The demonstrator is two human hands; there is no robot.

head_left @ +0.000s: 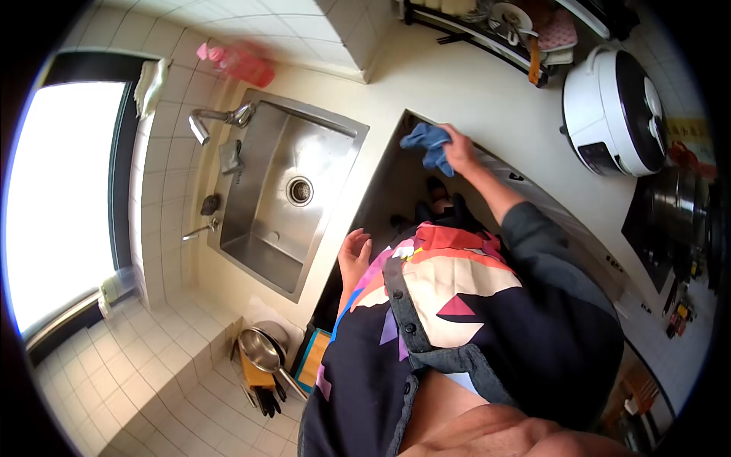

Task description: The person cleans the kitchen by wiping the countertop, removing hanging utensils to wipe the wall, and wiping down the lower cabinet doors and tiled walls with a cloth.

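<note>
A crumpled blue cloth (428, 145) hangs from my right hand (458, 149), whose fingers are closed round one end of it. This hand is stretched out over the dark gap between the counters, close to the inner corner. My left hand (355, 253) is raised beside the sink's counter edge, fingers loosely bent and apart, holding nothing. Left of it lies the stainless steel sink (329, 228), with its drain (300, 191) in view and a chrome faucet (221, 118) at its rim.
A white rice cooker (601, 114) stands on the right counter, near a dark stove (662, 221). A dish rack (487, 34) is at the back. A steel strainer (260, 349), knives (266, 401) and a cutting board (311, 362) sit lower left. A pink bottle (247, 67) stands behind the sink.
</note>
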